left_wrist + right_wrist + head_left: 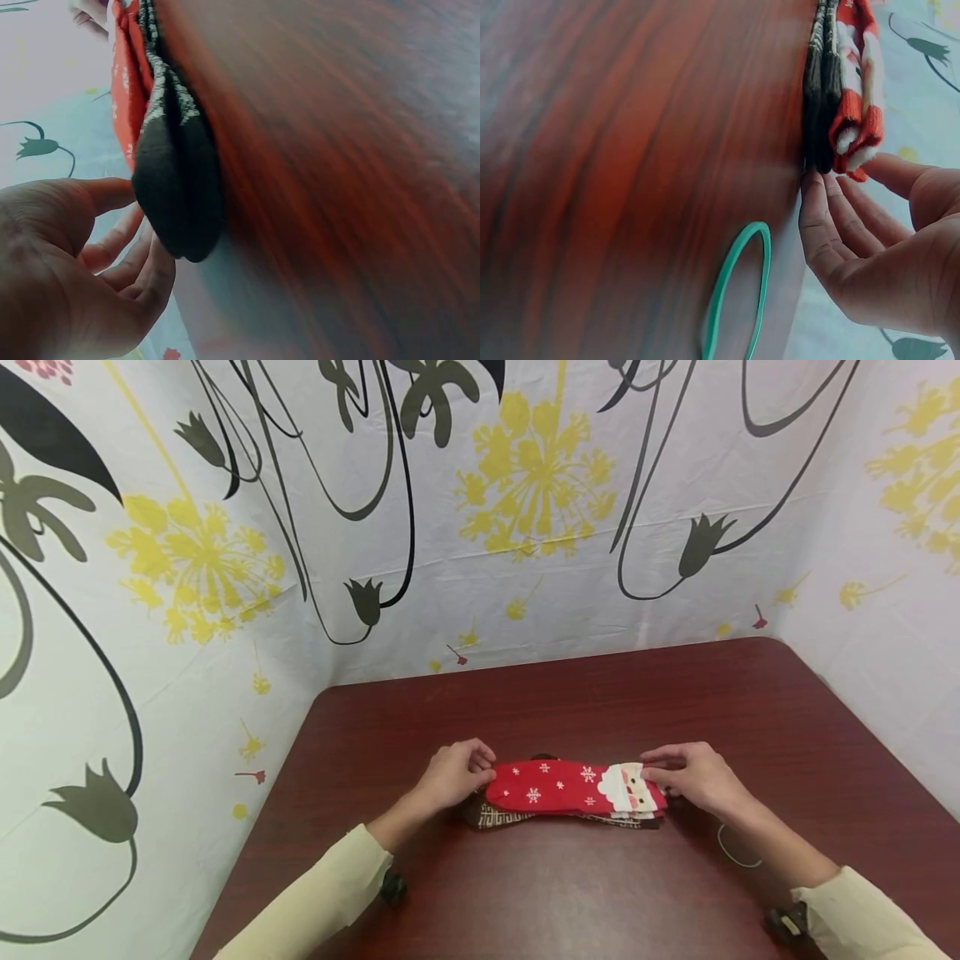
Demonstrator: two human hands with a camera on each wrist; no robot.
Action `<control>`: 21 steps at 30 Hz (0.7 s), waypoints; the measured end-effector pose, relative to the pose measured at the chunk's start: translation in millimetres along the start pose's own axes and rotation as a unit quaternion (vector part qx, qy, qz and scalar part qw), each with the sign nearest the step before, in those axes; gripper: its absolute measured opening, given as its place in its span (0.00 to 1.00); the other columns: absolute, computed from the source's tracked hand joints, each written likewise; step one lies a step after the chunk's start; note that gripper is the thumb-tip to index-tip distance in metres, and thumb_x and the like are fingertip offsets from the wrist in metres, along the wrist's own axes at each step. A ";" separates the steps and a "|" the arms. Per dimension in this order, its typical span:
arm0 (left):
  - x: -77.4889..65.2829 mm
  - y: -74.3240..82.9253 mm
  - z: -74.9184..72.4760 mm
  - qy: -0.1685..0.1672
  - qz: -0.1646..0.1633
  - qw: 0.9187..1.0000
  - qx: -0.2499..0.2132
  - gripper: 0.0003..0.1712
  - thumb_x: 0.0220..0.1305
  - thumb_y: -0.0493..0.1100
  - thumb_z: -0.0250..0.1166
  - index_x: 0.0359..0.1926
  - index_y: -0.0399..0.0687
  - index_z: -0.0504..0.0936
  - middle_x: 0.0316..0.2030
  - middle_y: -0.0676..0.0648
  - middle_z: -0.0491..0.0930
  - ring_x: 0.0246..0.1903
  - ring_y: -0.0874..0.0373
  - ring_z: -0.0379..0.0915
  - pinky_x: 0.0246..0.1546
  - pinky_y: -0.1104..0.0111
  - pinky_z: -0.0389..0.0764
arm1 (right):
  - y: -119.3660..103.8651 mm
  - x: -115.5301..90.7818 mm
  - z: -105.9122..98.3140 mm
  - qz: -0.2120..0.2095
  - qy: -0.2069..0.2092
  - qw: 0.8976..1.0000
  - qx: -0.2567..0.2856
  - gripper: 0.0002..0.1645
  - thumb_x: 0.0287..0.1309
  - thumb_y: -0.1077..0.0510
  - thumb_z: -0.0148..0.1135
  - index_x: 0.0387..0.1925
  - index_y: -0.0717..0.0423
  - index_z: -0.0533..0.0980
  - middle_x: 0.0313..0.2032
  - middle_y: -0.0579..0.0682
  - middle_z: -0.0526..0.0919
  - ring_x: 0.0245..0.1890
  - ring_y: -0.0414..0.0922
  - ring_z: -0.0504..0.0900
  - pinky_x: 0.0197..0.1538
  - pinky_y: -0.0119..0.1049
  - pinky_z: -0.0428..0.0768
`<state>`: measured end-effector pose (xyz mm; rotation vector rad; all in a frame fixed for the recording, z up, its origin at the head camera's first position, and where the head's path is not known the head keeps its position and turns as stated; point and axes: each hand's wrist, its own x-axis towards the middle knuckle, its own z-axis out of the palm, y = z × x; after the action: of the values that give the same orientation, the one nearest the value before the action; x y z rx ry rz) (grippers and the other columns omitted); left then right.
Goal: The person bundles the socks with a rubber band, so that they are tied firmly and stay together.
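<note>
A pair of red socks (pixel 558 787) with white snowflakes and a Santa face at the cuff lies flat on a dark pair of patterned socks (pixel 504 817). Both pairs run left to right on the table. At the toe end, my left hand (pixel 455 774) holds the stack, its thumb on the red toe and its fingers by the dark toe (pixel 176 195). My right hand (pixel 701 781) grips the cuff end, thumb over the red cuffs (pixel 857 127) and fingertips at the edge of the dark cuffs (pixel 817 112).
A green rubber band (pixel 718 292) lies on the table beside my right forearm. The brown wooden table (pixel 525 893) meets a white floral sheet (pixel 420 527) at the back and both sides. Dark devices sit at both wrists.
</note>
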<state>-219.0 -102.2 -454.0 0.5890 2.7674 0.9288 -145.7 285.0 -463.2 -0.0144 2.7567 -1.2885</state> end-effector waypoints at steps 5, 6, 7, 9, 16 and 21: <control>5.1 13.0 0.3 0.025 0.022 0.999 -0.006 0.18 0.70 0.45 0.74 0.57 0.48 0.85 0.50 0.50 0.88 0.50 0.55 0.84 0.55 0.57 0.82 | 7.1 -6.4 -11.9 0.009 -0.005 0.999 0.034 0.33 0.71 0.46 0.70 0.65 0.67 0.78 0.47 0.60 0.88 0.35 0.48 0.85 0.35 0.40 0.84; 6.4 16.2 1.0 0.028 0.030 0.999 -0.012 0.19 0.70 0.45 0.74 0.59 0.48 0.85 0.51 0.49 0.88 0.52 0.54 0.84 0.56 0.56 0.82 | 9.0 -8.0 -15.0 0.008 -0.005 0.999 0.041 0.33 0.72 0.46 0.69 0.66 0.67 0.77 0.50 0.62 0.88 0.37 0.48 0.86 0.38 0.39 0.85; 7.6 19.6 1.8 0.029 0.039 0.999 -0.024 0.20 0.71 0.45 0.73 0.60 0.47 0.84 0.53 0.49 0.87 0.53 0.53 0.84 0.57 0.56 0.82 | 11.6 -9.4 -18.2 0.004 -0.005 0.999 0.049 0.33 0.74 0.46 0.68 0.67 0.67 0.77 0.54 0.63 0.87 0.40 0.48 0.87 0.40 0.39 0.86; 10.7 25.9 4.6 0.026 0.059 0.997 -0.053 0.22 0.71 0.44 0.74 0.62 0.47 0.83 0.56 0.48 0.86 0.55 0.51 0.83 0.57 0.57 0.82 | 18.0 -11.9 -24.5 -0.007 -0.005 0.998 0.067 0.32 0.76 0.47 0.65 0.68 0.67 0.76 0.57 0.65 0.85 0.44 0.46 0.88 0.44 0.38 0.87; 20.6 48.8 20.0 -0.048 0.108 0.969 -0.217 0.26 0.71 0.45 0.73 0.67 0.47 0.82 0.62 0.43 0.83 0.61 0.48 0.81 0.60 0.63 0.80 | 48.8 -21.3 -46.2 -0.016 -0.047 0.976 0.210 0.30 0.80 0.53 0.59 0.70 0.73 0.71 0.56 0.55 0.88 0.52 0.37 0.88 0.51 0.33 0.85; 23.6 64.8 35.7 -0.115 0.133 0.944 -0.281 0.28 0.71 0.42 0.72 0.69 0.46 0.80 0.64 0.43 0.82 0.64 0.45 0.79 0.60 0.68 0.79 | 69.7 -31.9 -59.0 -0.016 -0.075 0.963 0.259 0.26 0.80 0.59 0.57 0.68 0.75 0.71 0.54 0.49 0.89 0.53 0.41 0.89 0.52 0.33 0.85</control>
<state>-210.3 -25.7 -443.7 0.9021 2.1020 1.5157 -117.2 376.5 -476.2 -0.1101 2.2282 -1.8865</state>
